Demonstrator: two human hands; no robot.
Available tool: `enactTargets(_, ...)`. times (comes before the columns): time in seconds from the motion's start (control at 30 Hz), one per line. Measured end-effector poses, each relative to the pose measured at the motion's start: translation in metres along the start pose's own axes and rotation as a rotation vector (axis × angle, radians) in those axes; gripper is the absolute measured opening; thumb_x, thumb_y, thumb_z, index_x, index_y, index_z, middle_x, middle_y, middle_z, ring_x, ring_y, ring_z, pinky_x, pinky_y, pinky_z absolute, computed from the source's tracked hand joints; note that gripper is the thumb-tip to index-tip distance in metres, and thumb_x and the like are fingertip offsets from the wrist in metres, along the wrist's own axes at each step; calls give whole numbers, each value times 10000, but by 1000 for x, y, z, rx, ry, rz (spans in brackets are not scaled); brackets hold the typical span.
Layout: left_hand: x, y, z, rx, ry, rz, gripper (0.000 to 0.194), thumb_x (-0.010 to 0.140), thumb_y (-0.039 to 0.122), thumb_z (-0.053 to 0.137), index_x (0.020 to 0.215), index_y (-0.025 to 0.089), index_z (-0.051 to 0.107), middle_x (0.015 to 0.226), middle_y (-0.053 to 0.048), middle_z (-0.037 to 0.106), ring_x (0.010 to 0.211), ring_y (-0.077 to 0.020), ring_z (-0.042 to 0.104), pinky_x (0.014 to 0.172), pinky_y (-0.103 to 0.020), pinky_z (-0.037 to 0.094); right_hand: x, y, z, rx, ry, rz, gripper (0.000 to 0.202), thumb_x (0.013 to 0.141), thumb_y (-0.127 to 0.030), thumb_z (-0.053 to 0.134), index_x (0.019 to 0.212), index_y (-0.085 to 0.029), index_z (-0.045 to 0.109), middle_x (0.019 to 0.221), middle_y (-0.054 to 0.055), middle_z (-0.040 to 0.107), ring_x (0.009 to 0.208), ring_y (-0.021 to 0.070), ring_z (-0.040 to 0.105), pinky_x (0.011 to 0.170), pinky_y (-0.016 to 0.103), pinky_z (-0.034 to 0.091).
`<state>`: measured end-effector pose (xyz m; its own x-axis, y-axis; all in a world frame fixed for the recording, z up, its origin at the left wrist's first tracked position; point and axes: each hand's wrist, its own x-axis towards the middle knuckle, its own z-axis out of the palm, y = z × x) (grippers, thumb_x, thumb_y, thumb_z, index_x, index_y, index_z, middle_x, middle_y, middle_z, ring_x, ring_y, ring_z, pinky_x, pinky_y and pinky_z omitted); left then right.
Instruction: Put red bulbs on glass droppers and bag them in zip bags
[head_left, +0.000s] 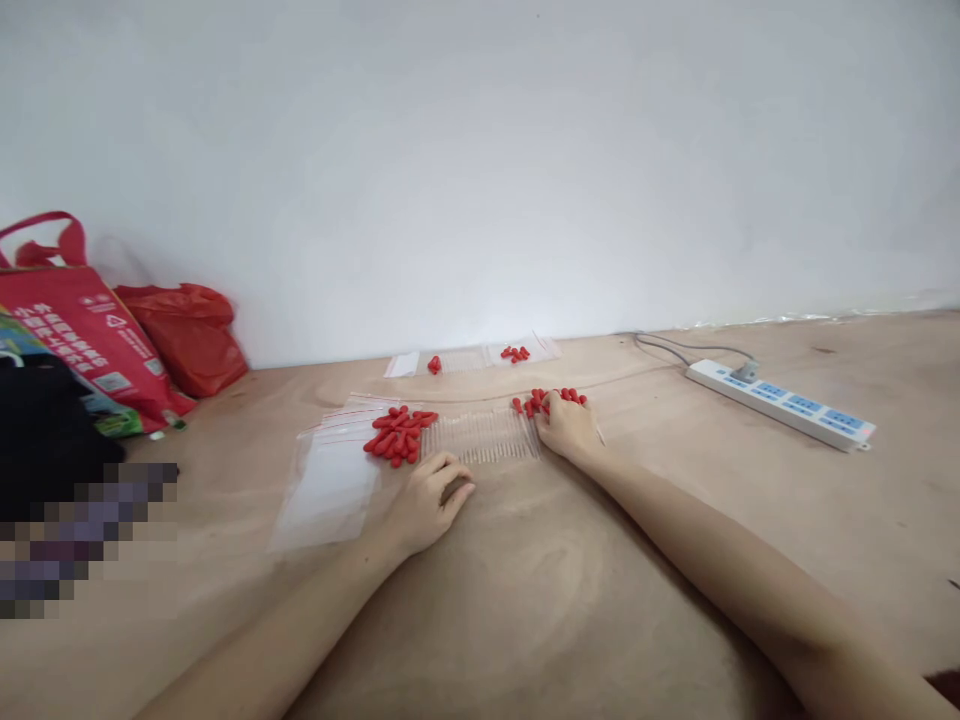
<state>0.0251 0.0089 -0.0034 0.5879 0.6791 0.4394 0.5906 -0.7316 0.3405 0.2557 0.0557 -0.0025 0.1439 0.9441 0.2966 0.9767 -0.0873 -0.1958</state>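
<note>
Several red rubber bulbs (395,437) lie piled on clear zip bags (330,495) at centre left. Beside them runs a row of thin clear tubes (480,438). My left hand (435,500) rests just in front of the tubes, fingers loosely curved and apart, with nothing visible in it. At the tubes' right end, my right hand (568,428) reaches into a second group of red bulbs (574,396). Its fingers are bent down and pressed together against the bulbs; what they grip, if anything, is too small to tell.
By the wall lie more bags (403,365) with small red bulb groups (515,354). A white power strip (780,403) with a plugged-in cord is at the right. Red bags (187,335) and a black item (52,435) stand at the left.
</note>
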Motion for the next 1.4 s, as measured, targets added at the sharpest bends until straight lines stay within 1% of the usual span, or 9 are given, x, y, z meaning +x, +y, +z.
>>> enactTargets(0.17, 1, 2, 0, 21, 11, 8, 107, 797, 182, 486, 767, 174, 588, 788, -36, 578, 757, -163, 542, 700, -286, 426, -4, -3, -5, 42, -11, -76, 252, 807, -299, 386, 846, -185, 608, 831, 81, 649, 828, 218, 544, 773, 354, 254)
enactTargets(0.33, 0, -1, 0, 188, 64, -26, 108, 783, 218, 513, 753, 181, 610, 787, -36, 604, 760, -190, 531, 706, -326, 379, -6, -7, -11, 38, -86, -55, 248, 778, -279, 415, 737, -201, 647, 783, 72, 650, 808, 217, 548, 766, 364, 252)
enactTargets(0.53, 4, -25, -17, 456, 318, -274, 108, 742, 252, 559, 800, 179, 615, 841, -54, 609, 828, -238, 515, 720, -348, 346, -8, -11, -15, 5, -144, -45, 248, 761, -247, 424, 731, -177, 659, 768, 85, 654, 796, 215, 562, 771, 361, 261)
enactTargets(0.63, 6, -39, -26, 542, 340, -380, 142, 741, 297, 563, 823, 195, 618, 869, -58, 601, 881, -260, 500, 731, -359, 334, -9, -13, -18, -27, -167, -40, 222, 728, -209, 441, 737, -160, 657, 775, 93, 654, 795, 221, 570, 763, 358, 270)
enactTargets(0.7, 5, -44, -29, 571, 325, -400, 158, 734, 331, 571, 809, 202, 622, 871, -56, 591, 887, -261, 495, 735, -362, 327, -10, -15, -20, -45, -188, -44, 208, 701, -197, 459, 743, -151, 657, 772, 97, 654, 794, 226, 574, 760, 358, 274)
enactTargets(0.93, 4, -47, -25, 599, 285, -366, 181, 710, 381, 595, 734, 204, 626, 862, -49, 577, 883, -254, 490, 746, -368, 315, -11, -19, -20, -107, -216, -41, 246, 721, -186, 435, 811, -133, 658, 866, 138, 649, 836, 249, 571, 783, 386, 262)
enactTargets(1.23, 3, -42, -24, 572, 386, -293, 181, 792, 316, 489, 743, 177, 595, 826, -65, 598, 838, -255, 514, 743, -388, 341, -12, -23, -11, -145, -227, -82, 307, 755, -196, 387, 871, -115, 660, 949, 167, 635, 942, 279, 540, 846, 417, 208)
enactTargets(1.3, 3, -36, -23, 524, 406, -254, 194, 816, 301, 439, 757, 164, 564, 808, -75, 597, 815, -248, 520, 740, -387, 362, -13, -23, -11, -148, -246, -71, 303, 758, -187, 382, 857, -110, 658, 929, 167, 639, 926, 274, 549, 847, 415, 208)
enactTargets(1.4, 2, -24, -17, 315, 392, -177, 173, 830, 274, 394, 787, 158, 515, 782, -72, 584, 755, -205, 539, 707, -339, 418, -13, -22, -14, -143, -212, -21, 276, 765, -190, 390, 838, -90, 636, 904, 180, 637, 902, 270, 558, 855, 408, 208)
